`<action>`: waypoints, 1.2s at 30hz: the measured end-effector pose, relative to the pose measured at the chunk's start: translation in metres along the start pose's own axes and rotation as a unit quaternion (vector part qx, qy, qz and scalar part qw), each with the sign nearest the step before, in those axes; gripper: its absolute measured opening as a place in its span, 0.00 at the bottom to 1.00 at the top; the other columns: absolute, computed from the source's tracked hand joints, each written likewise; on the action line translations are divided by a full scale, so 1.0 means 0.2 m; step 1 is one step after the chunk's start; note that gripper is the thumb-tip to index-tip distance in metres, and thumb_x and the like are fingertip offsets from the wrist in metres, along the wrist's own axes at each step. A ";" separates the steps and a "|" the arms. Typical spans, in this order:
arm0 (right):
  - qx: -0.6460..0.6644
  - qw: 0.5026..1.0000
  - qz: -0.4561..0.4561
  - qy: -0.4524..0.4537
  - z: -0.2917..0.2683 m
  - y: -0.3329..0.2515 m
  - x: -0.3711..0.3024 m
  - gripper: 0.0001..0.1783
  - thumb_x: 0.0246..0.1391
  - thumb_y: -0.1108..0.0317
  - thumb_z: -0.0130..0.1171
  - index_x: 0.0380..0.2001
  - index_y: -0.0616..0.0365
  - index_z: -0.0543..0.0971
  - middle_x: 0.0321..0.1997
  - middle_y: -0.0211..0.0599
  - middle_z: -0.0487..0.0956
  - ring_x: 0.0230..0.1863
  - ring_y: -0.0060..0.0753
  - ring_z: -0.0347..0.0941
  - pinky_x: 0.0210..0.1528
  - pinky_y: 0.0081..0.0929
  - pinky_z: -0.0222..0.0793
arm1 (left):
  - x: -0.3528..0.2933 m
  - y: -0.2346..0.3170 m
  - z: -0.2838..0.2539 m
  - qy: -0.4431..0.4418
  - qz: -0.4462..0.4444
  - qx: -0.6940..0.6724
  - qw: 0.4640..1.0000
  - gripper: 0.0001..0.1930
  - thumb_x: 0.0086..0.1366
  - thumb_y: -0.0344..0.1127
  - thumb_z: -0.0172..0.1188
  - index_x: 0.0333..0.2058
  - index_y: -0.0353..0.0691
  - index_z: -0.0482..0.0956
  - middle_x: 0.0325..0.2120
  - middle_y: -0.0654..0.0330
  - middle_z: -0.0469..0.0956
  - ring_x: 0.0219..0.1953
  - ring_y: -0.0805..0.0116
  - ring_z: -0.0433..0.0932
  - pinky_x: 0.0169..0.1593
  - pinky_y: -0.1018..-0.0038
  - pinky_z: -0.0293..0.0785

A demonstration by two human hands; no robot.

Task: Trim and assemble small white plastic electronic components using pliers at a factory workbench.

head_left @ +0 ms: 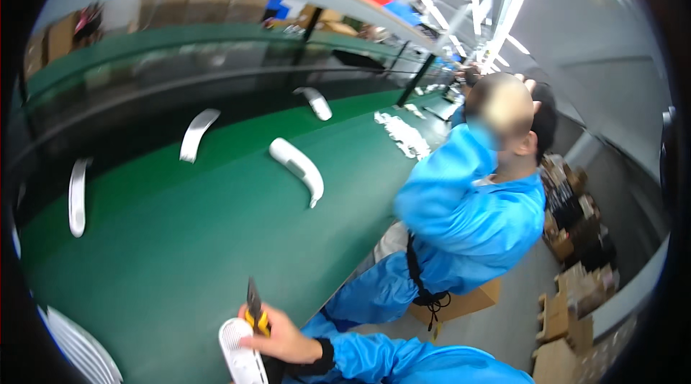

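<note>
Right now, taking my right grip [279, 339] as the middle of a clock with twelve at the top of the view, it is closed around pliers [253, 308] with yellow handles, their dark nose pointing up toward twelve. The same grip has a white part [236, 348] with a rounded, perforated end, my thumb lying over its edge; it sits just beside the pliers, toward eight. My left grip is out of view, so I cannot tell its state.

Around me spreads the green surface [180, 261]. Toward twelve lies a curved white piece [301, 168], with a smaller white piece [317, 105] beyond it. Between eleven and twelve rests another bent piece [198, 136], near the far side; toward ten, well apart, is a long slim piece [77, 200]. At nine, a set of pale curved strips [79, 344] shows at the rim of the view.

Toward two, a co-worker [468, 204] in blue, one arm bent and raised, blocks my sight of part of the surface. At one o'clock, a cluster of white pieces [403, 133] lies near that raised arm. Behind the co-worker, between two and three, cartons [568, 297] stand stacked.
</note>
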State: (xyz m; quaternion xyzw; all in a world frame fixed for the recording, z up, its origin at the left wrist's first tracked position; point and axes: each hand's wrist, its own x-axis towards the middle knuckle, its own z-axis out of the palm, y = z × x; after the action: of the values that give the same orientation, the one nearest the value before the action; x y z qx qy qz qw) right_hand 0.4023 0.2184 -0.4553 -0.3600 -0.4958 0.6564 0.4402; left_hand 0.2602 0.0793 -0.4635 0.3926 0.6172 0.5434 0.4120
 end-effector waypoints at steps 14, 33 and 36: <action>0.047 0.999 -0.016 0.020 0.08 -0.05 -0.18 0.12 0.50 0.71 0.71 0.33 0.59 0.75 0.29 0.26 0.77 0.31 0.16 0.70 0.34 0.21 0.69 | 0.08 0.05 0.07 -0.012 -0.016 -0.085 0.996 0.16 0.67 0.27 0.57 0.51 0.25 0.70 0.44 0.48 0.76 0.41 0.63 0.76 0.48 0.67 0.74; -0.816 0.486 -0.177 0.258 -1.51 -1.99 -0.38 0.13 0.59 0.63 0.50 0.27 0.60 0.76 0.25 0.46 0.76 0.26 0.50 0.73 0.31 0.40 0.69 | 0.00 -0.01 0.03 0.064 -0.003 -0.066 0.996 0.10 0.64 0.27 0.60 0.39 0.25 0.76 0.35 0.53 0.78 0.33 0.65 0.75 0.33 0.71 0.74; -0.822 0.475 -0.180 0.257 -1.52 -1.99 -0.35 0.16 0.61 0.61 0.46 0.26 0.60 0.76 0.25 0.49 0.76 0.26 0.55 0.73 0.30 0.44 0.69 | 0.00 -0.07 0.00 0.040 0.005 -0.026 0.999 0.09 0.65 0.27 0.57 0.41 0.26 0.74 0.35 0.52 0.77 0.31 0.66 0.74 0.30 0.72 0.73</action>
State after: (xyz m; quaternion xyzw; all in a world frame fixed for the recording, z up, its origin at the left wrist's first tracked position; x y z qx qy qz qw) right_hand 0.7910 0.3020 -0.1422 -0.6123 -0.7268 -0.2678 0.1586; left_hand 0.2587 0.0784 -0.4766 0.3627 0.6168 0.5766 0.3944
